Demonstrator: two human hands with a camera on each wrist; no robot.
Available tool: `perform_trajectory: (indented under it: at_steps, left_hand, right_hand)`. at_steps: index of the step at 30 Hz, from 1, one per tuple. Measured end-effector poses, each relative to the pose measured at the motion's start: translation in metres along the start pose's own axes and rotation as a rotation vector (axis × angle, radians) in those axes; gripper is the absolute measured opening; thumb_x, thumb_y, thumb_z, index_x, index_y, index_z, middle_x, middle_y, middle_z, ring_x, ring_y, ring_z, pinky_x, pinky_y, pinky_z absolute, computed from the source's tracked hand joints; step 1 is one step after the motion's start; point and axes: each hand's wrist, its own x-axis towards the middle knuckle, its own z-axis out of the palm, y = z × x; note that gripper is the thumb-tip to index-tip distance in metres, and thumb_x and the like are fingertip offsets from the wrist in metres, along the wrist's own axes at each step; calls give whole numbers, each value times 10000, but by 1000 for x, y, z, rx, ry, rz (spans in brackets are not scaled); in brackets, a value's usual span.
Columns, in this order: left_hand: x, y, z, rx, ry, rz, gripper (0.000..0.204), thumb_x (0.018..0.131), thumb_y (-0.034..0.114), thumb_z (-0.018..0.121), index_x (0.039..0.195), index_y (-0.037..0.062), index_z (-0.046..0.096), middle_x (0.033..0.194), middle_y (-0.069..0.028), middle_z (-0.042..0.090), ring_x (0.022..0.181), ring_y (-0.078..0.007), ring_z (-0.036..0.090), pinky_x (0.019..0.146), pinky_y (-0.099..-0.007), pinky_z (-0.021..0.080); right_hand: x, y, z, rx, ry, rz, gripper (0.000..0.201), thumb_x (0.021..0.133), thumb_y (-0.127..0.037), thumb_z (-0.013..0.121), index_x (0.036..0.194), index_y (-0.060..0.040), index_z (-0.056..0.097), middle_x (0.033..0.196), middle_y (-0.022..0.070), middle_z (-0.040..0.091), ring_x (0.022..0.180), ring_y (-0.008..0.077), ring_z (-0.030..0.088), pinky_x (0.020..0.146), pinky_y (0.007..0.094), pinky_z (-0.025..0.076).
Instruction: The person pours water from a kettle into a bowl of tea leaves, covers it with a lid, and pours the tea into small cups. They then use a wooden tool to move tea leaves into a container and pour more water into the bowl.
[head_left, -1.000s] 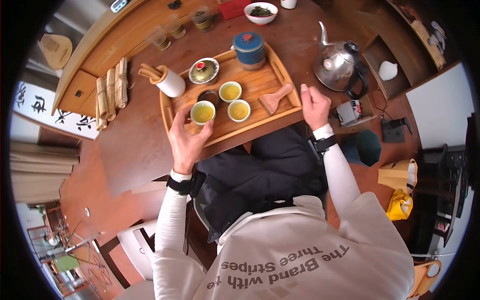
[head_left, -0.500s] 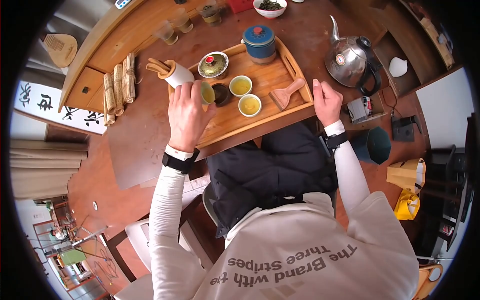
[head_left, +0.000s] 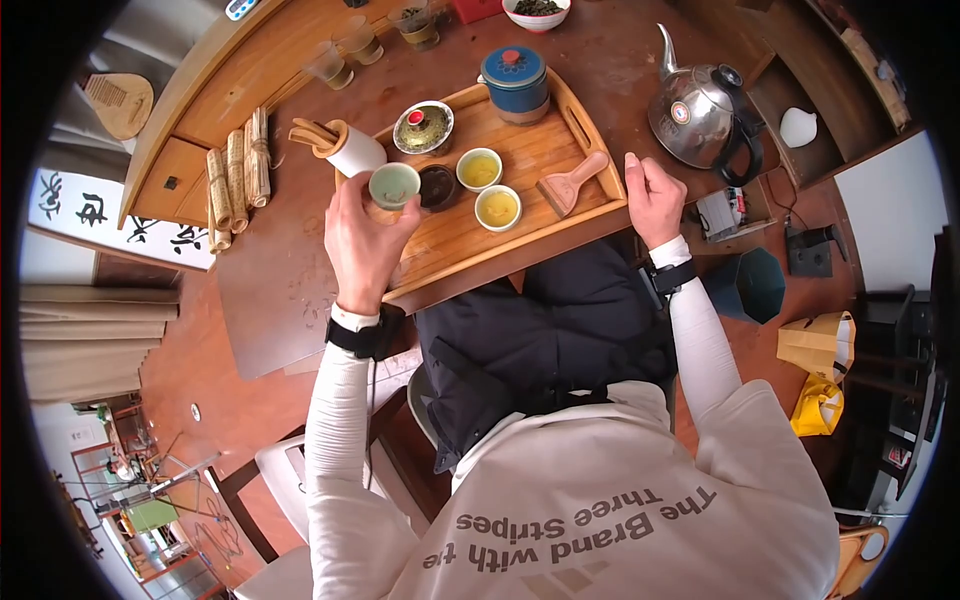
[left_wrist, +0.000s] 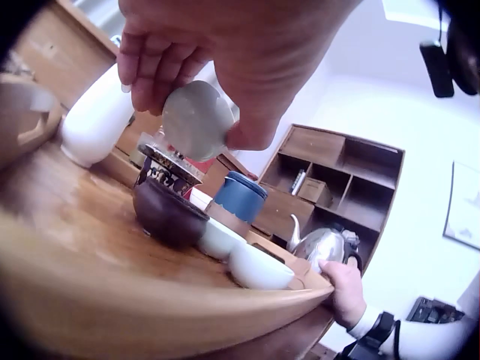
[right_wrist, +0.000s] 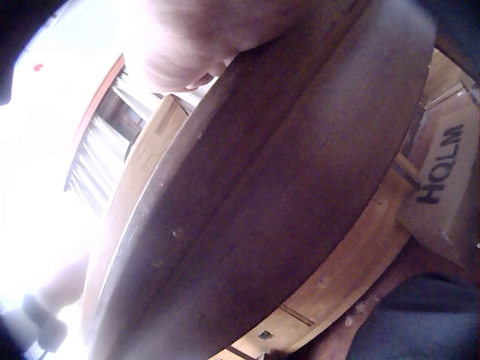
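Presently pinched between thumb and fingers of the left grip (head_left: 366, 240): one green cup (head_left: 394, 184), lifted above the left part of the tray (head_left: 445, 240), mouth toward the head camera, any liquid inside hard to make out.

Likely to slip, as a guess, if pinched too lightly on its smooth sides; likely to drip if tipped. Liable also to knock the dark bowl (head_left: 437, 188) just beside it if swung right, or the white vase (head_left: 354, 150), near on the other side, if pushed away from the body.

Beside the tray's near right corner: the right grip (head_left: 655, 203), fingers curled; whether clamped on an edge, cannot tell. Possible result of a bump there: a jolted tray, with tea slopped.

Counted outward, on the tray: two cups of yellow tea (head_left: 498, 208), one dark bowl, one lidded bowl (head_left: 423, 127), one blue jar (head_left: 514, 88), one brush (head_left: 573, 184); at its far left corner, one vase. Beyond, on the table (head_left: 265, 310): one kettle (head_left: 690, 125), three glasses (head_left: 360, 40), one leaf bowl (head_left: 535, 22).
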Motion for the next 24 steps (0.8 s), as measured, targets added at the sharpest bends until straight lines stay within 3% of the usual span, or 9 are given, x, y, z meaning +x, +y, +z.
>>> perform_trajectory:
  at_steps: [2, 4, 7, 10, 11, 12, 15, 22, 24]
  left_hand:
    - [-13, 3, -2, -232, -75, -338, 511, 733, 234, 860, 1130, -7, 648, 920, -130, 714, 793, -248, 691, 764, -369, 558]
    - [-29, -1, 2, -240, -47, -324, 494, 751, 213, 847, 1135, -23, 645, 904, -146, 732, 751, -220, 704, 723, -344, 568]
    - [-49, 8, -2, -319, -155, -496, 449, 777, 182, 833, 1135, -23, 655, 963, -147, 748, 857, -219, 728, 810, -334, 561]
    - [-62, 12, 2, -333, -158, -441, 446, 792, 178, 826, 1155, -11, 649, 988, -148, 750, 899, -223, 735, 823, -335, 563]
    - [-67, 12, 6, -365, -161, -405, 501, 763, 226, 849, 1158, 8, 633, 978, -147, 729, 844, -270, 704, 784, -391, 552]
    - [-69, 12, 10, -367, -162, -408, 501, 763, 226, 849, 1158, 8, 633, 978, -147, 729, 844, -270, 704, 784, -391, 552]
    - [-72, 17, 16, -217, -170, -273, 537, 792, 295, 854, 1182, 13, 616, 1003, -161, 694, 937, -348, 636, 868, -441, 502]
    - [-69, 15, 12, -154, -218, -242, 589, 788, 330, 852, 1196, -16, 606, 1032, -173, 670, 1026, -353, 609, 905, -446, 486]
    - [-68, 18, 10, -156, -229, -221, 590, 777, 309, 859, 1218, 3, 613, 1107, -178, 647, 1069, -362, 583, 929, -454, 474]
  right_hand:
    - [-1, 0, -1, 3, -2, -2, 367, 974, -153, 678, 694, -9, 490, 577, 151, 432, 481, 273, 384, 489, 384, 357]
    - [-1, 0, -1, 1, -10, 11, 364, 974, -158, 677, 696, -8, 496, 578, 152, 433, 481, 274, 384, 489, 385, 359]
    - [0, -2, -1, -27, -16, 7, 364, 974, -160, 678, 696, -7, 498, 580, 156, 432, 481, 273, 384, 488, 385, 360]
    - [0, -1, -1, -33, -17, 11, 362, 973, -160, 678, 697, -7, 500, 582, 160, 435, 482, 274, 388, 489, 385, 364]
    - [0, -1, -1, -35, -20, 10, 362, 973, -160, 678, 697, -7, 500, 582, 160, 435, 482, 274, 388, 489, 385, 364]
    - [0, -1, -1, -39, -18, 1, 362, 973, -160, 678, 697, -6, 501, 582, 160, 435, 482, 274, 389, 490, 384, 365]
    - [-1, -1, -1, -49, -20, -3, 362, 972, -160, 679, 697, -6, 501, 580, 160, 436, 482, 277, 391, 490, 383, 368]
    - [0, -3, 0, -25, -11, 2, 362, 966, -152, 687, 694, -7, 497, 575, 153, 432, 481, 275, 384, 489, 375, 366]
    - [0, -1, 1, -27, -7, 0, 363, 965, -150, 688, 692, -7, 496, 575, 152, 431, 480, 272, 381, 488, 374, 365]
